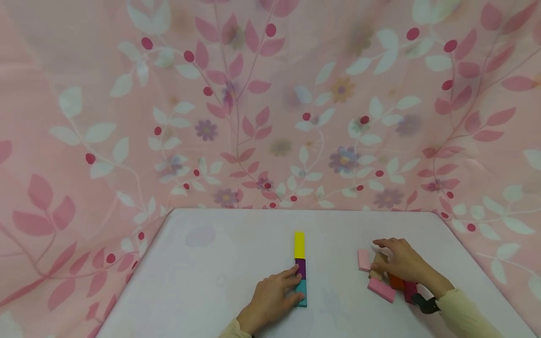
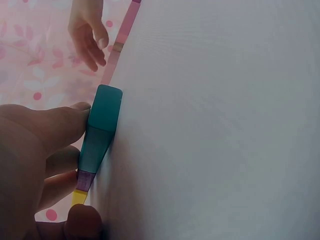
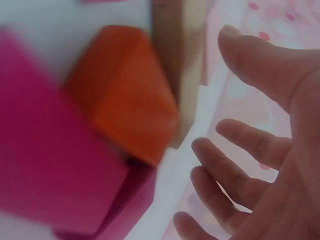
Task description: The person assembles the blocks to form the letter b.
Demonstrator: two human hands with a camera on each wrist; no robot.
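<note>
Three blocks stand end to end in a straight row on the table: yellow (image 1: 299,244), purple (image 1: 301,270) and teal (image 1: 302,302). My left hand (image 1: 272,295) lies along the row's left side, fingers touching the purple and teal blocks. In the left wrist view its thumb rests against the teal block (image 2: 104,112). Over a loose group of blocks at the right is my right hand (image 1: 403,260), fingers apart and nothing in its grasp. The group has a light pink block (image 1: 363,259), a tan one (image 1: 379,263), a pink one (image 1: 381,289), an orange one (image 3: 132,95) and a magenta one (image 1: 409,292).
A white table (image 1: 203,272) carries everything. Pink floral cloth (image 1: 270,117) hangs behind it and down its sides. A dark wrist camera (image 1: 424,303) sits beside the right sleeve, near the magenta block.
</note>
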